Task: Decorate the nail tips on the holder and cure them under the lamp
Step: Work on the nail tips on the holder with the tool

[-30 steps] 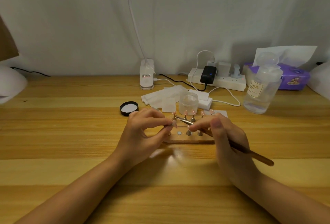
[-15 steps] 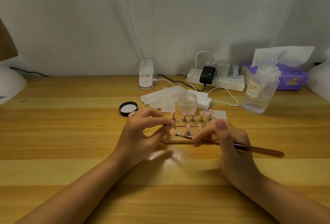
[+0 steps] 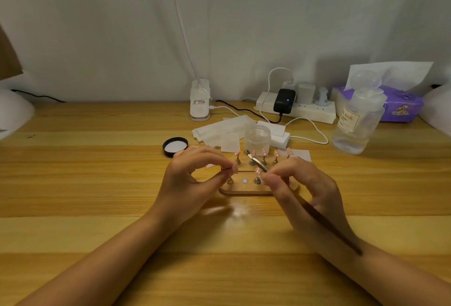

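A wooden nail-tip holder [image 3: 246, 189] lies at the table's centre, with several pink nail tips [image 3: 264, 152] standing on small metal stands. My left hand [image 3: 195, 178] pinches one metal stand carrying a pink nail tip [image 3: 234, 168], lifted just left of the holder. My right hand [image 3: 305, 188] grips a brown-handled nail brush [image 3: 317, 215]. Its metal end [image 3: 256, 162] points up and left over the holder's back row. An open clear jar [image 3: 257, 137] stands just behind the holder.
The jar's black lid [image 3: 175, 146] lies to the left, white wipes [image 3: 219, 132] behind. A clear pump bottle [image 3: 358, 122], purple tissue pack [image 3: 400, 108] and power strip [image 3: 297, 108] sit at back right. A white lamp base [image 3: 200, 103] stands at back centre. White domed shapes sit at both table ends.
My right hand swung the brush from lying low across the holder's front to pointing up and left over the back row. The left hand kept its pinch on the stand.
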The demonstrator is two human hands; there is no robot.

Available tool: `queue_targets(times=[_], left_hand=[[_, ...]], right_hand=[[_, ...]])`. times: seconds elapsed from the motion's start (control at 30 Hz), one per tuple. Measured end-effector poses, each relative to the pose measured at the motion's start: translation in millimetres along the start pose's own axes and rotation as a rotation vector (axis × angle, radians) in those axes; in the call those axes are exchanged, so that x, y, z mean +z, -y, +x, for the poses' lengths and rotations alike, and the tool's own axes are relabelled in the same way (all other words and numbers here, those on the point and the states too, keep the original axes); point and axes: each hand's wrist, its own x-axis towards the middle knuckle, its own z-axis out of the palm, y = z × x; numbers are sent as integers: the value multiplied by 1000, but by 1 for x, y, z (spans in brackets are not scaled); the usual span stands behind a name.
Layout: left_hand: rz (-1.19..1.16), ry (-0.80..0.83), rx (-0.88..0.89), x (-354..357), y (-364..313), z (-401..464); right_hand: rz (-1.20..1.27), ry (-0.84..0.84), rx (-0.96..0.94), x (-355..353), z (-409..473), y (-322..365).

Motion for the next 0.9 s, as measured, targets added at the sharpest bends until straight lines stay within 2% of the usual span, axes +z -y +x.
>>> queue_targets(times=[0.1,0.3,0.47,0.63,0.77,0.9], left_hand=[[-13,-26,-2,1,0,0],[-6,-26,-20,1,1,0],[2,-21,-21,1,1,-1],[12,-23,-15,2,2,0],[17,-17,-18,2,2,-1],[9,-8,-24,2,1,0]], right_hand=[[-33,-11,-65,1,0,-1],[-24,18,-71,3,-1,-2],[107,-41,11,2,-4,-2],[45,19,55,3,-1,-2],[94,-26,11,3,-3,-1],[79,-35,67,2,-1,0]])
